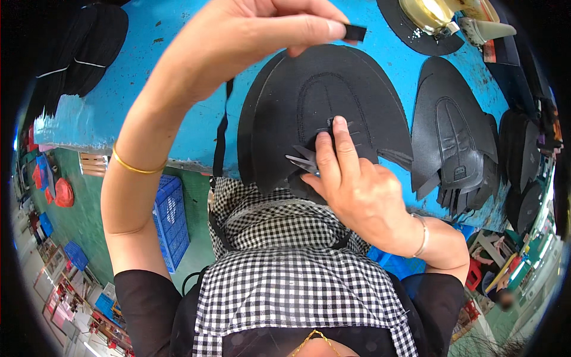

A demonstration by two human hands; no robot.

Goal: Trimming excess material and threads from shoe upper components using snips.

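Observation:
My left hand (267, 30) is raised at the far side, thumb and fingers pinched on the short end of a black strip (355, 33). A length of black strip (222, 131) hangs over the table edge below my left wrist. Black shoe upper pieces (279, 95) with stitched curved lines lie stacked in front of me. On them my right hand (366, 190) presses its index and middle fingers flat, beside a small dark slot. Metal blades of scissors (304, 160) stick out by the right thumb; their handles are hidden under the palm.
On the blue table (178, 131), more black uppers (449, 125) lie at right and a tied black stack (89, 53) at far left. A golden pot (428, 15) and a pale brush-like tool (488, 30) are at the back right. A blue crate (171, 220) stands on the floor.

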